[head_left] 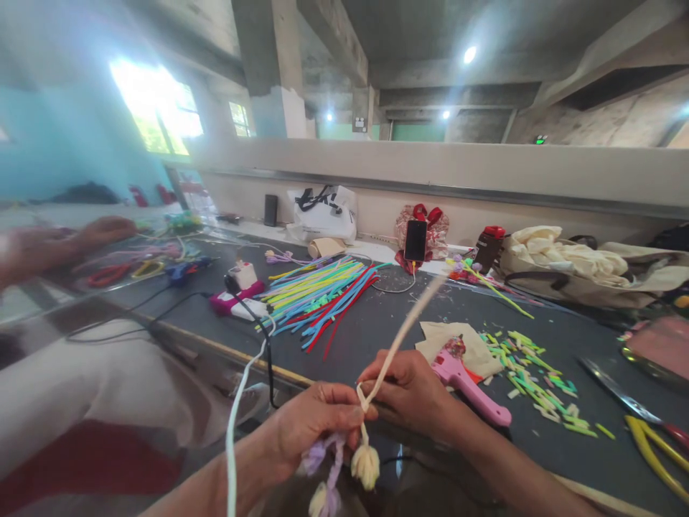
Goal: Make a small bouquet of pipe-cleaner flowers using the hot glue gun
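Near the table's front edge, my left hand (323,416) is closed in a pinch on a cream pipe cleaner (401,332). The pipe cleaner makes a small loop at my fingertips, and its long free end slants up to the right. My right hand (406,388) is closed on the same piece, right beside the loop; its fingertips are partly hidden. A cream fuzzy bud (366,467) hangs below the loop on a short stem. Purple twisted pipe-cleaner pieces (331,467) dangle under my left hand, with another cream bud (319,500) at the bottom.
Coloured pipe cleaners (317,287) lie ahead. To the right are a pink glue gun (468,384) on brown paper, cut green bits (538,380) and scissors (635,409). A white cable (231,438) crosses at left near a power strip (237,298). Another person's hand (108,230) works far left.
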`<state>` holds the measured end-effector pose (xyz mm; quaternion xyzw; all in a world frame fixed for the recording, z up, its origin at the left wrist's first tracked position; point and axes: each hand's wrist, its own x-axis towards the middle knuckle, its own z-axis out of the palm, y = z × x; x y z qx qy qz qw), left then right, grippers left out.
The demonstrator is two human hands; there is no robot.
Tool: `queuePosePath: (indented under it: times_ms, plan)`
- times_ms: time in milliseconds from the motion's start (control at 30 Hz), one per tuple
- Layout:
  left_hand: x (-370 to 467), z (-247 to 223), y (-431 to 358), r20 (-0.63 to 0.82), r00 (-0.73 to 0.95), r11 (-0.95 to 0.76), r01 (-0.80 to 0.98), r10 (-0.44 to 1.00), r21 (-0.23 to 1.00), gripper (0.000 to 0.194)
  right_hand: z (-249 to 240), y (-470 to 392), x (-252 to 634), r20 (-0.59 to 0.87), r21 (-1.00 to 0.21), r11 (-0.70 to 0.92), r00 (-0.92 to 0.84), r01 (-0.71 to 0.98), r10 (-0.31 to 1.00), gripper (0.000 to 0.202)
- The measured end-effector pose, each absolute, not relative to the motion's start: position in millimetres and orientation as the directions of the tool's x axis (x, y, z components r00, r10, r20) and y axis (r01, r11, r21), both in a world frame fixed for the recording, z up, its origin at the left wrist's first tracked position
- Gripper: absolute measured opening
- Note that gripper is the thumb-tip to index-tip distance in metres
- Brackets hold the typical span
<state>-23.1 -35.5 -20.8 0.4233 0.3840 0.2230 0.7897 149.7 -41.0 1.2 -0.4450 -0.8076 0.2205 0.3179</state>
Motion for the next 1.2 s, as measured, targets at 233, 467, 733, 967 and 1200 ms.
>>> queuePosePath:
  times_ms: [233, 467, 733, 967, 1200]
  plan:
    - [-26, -7, -30, -0.277, 0.471, 0.321, -0.014, 0.837, 0.947, 0.020, 23, -68, 166, 0.687, -0.138, 0.584, -0.348, 0.800, 0.638, 0.020]
    - [-12, -2, -31, -0.159, 0.508, 0.063, 0.200, 0.847, 0.978, 0.015, 58, -49, 144, 0.286, 0.330, 0.648, -0.727, 0.686, 0.624, 0.010]
    - [-14, 1, -26, -0.150, 0.532, -0.058, 0.354, 0.833, 0.933, 0.015, 48, -7, 135, -0.033, 0.322, 0.761, -0.797, 0.563, 0.603, 0.012]
    - [-14, 1, -21, -0.121, 0.469, -0.082, 0.390, 0.875, 0.917, 0.013, 63, -39, 117, 0.050, 0.392, 0.759, -0.835, 0.520, 0.547, 0.014]
    - [-17, -3, -13, -0.217, 0.510, 0.217, 0.061, 0.832, 0.974, 0.009, 39, -63, 128, 0.230, 0.277, 0.657, -0.712, 0.701, 0.664, 0.012]
